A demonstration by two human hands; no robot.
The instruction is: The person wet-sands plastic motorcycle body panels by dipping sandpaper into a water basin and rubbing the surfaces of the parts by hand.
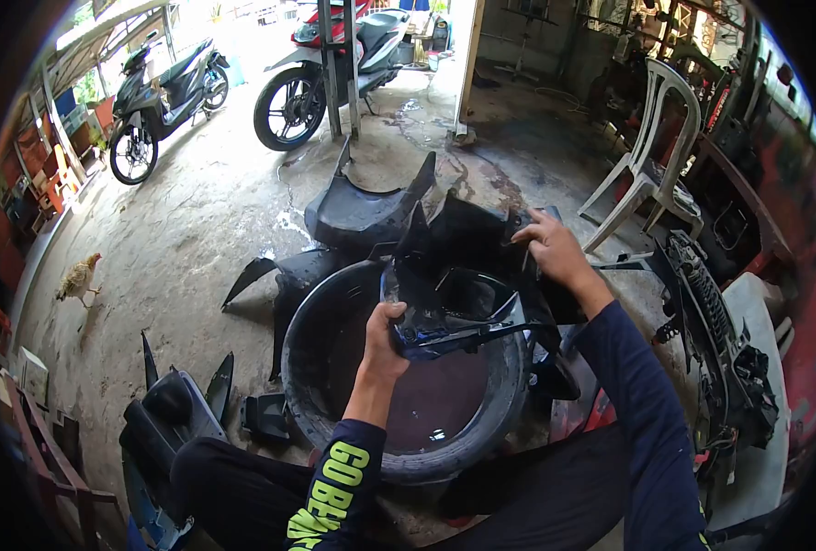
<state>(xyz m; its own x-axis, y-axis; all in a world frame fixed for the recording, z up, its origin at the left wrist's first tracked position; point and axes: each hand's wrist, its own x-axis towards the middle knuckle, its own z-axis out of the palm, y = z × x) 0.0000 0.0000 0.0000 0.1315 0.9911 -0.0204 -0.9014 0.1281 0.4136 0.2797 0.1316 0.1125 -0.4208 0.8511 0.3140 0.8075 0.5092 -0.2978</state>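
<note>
Black panel (426,321), pinched at its near left edge by the left hand (386,344), with the right hand (559,253) half-curled by its far side, contact unclear, is above the tub (302,413) of murky liquid (426,404). It looks unfinished; whether the surrounding dark panels (362,216) are done cannot be told.

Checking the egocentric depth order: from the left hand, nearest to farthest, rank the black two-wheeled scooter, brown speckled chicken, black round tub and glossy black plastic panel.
From the left hand:
1. Glossy black plastic panel: in its grip.
2. Black round tub: just below.
3. Brown speckled chicken: floor, left.
4. Black two-wheeled scooter: back left.
</note>
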